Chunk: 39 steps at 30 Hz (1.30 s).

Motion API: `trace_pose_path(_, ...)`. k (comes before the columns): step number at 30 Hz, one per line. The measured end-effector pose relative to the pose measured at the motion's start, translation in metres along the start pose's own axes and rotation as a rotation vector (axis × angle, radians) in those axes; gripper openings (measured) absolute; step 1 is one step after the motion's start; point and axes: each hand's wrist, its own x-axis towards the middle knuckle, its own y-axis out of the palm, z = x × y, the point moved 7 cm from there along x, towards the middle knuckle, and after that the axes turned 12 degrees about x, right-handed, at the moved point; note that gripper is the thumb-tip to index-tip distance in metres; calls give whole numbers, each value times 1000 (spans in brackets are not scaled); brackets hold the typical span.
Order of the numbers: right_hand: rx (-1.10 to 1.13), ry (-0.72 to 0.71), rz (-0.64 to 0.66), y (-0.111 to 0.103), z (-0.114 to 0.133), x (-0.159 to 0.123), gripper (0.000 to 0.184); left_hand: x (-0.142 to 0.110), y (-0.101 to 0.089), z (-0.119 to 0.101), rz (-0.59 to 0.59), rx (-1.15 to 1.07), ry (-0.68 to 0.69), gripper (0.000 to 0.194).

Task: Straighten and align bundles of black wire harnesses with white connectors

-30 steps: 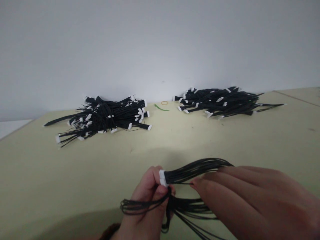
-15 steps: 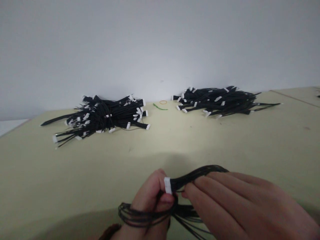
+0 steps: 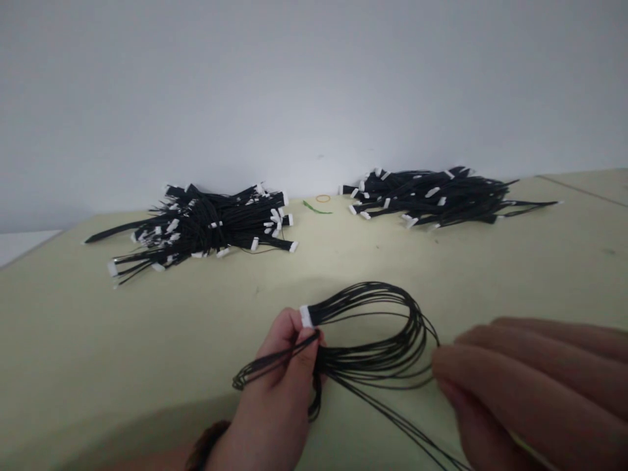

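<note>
My left hand (image 3: pixel 287 366) is closed around a black wire harness (image 3: pixel 407 327), just below its white connector (image 3: pixel 306 316). From the connector the thin wires curve out to the right in a wide loop and come back to the same hand. A smaller loop hangs over the back of that hand, and a few loose strands trail toward the lower right. At the loop's right edge, my right hand (image 3: pixel 534 386) has thumb and forefinger pinched at an outer black wire; the fingertips partly hide the hold.
Against the wall, a tied bundle of black harnesses (image 3: pixel 206 222) with white connectors lies at left, and another pile of harnesses (image 3: pixel 432 196) at right. Between them on the table (image 3: pixel 196 327) are a green strip (image 3: pixel 316 208) and a rubber band (image 3: pixel 323 198).
My right hand has moved away to the right from beside the connector. The wire loop now shows spread open, and my left hand with the connector has risen slightly leftward.
</note>
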Motion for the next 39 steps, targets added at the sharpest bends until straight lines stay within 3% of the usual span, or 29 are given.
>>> trace_pose_path(4,193,83,318,43,2,-4,14,-1,-1,2,-36,-22,-1,14)
trace_pose_path(8,276,188,347,61,4,7,17,-3,0,-3,-24,74,56,14)
trace_pose_path(15,300,166,347,47,-1,16,18,-4,2,-7,2,62,78,13)
trace_pose_path(19,287,187,424,54,-4,19,19,-1,4,0,38,38,27,13)
trace_pose_path(26,235,71,371,52,0,22,16,1,7,0,43,65,18,25)
trace_pose_path(33,283,43,534,55,0,23,18,-3,10,-14,53,69,55,33)
trace_pose_path(39,340,74,409,47,-5,28,18,-2,6,-17,52,146,96,30)
